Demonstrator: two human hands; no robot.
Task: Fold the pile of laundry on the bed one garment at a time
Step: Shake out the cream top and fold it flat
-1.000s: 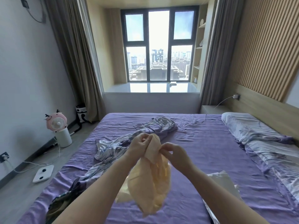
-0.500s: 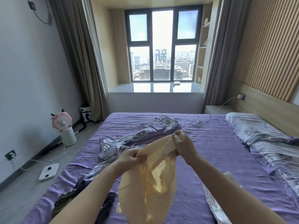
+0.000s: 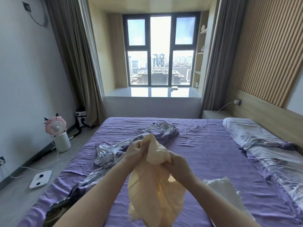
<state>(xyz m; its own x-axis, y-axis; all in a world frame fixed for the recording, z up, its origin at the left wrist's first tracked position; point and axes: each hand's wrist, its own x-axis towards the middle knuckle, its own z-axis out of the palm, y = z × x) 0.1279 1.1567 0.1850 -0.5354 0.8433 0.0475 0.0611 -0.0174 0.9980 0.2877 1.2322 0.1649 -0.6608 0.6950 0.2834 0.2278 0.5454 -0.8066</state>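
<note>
Cloth comes first: a pale yellow garment (image 3: 155, 190) hangs bunched in the air above the purple bed (image 3: 205, 153), gripped at its top by both hands, its loose bulk dropping below the fingers toward the camera. The left hand (image 3: 135, 151) curls its fingers round a peak of fabric that sticks up just above them; the right hand (image 3: 177, 163), slightly nearer and lower, closes its fingers on a fold just beside the left's. The two grips sit close together, almost touching.

To do this step well, I judge the hands should work along the top edge until each pinches a true corner or seam, then draw apart so the cloth hangs flat before it is laid on the sheet.

Beyond the fingers lies a crumpled grey-and-lilac patterned garment (image 3: 136, 141); below the right wrist sits a white piece of cloth (image 3: 224, 190), and a dark garment (image 3: 64, 208) lies at the bed's near left edge.

What kind of garment the yellow one is cannot be told; its hem, sleeves or openings are lost in the folds. The fingertips are buried in cloth, and the forearms are cut off by the frame's bottom edge.
</note>
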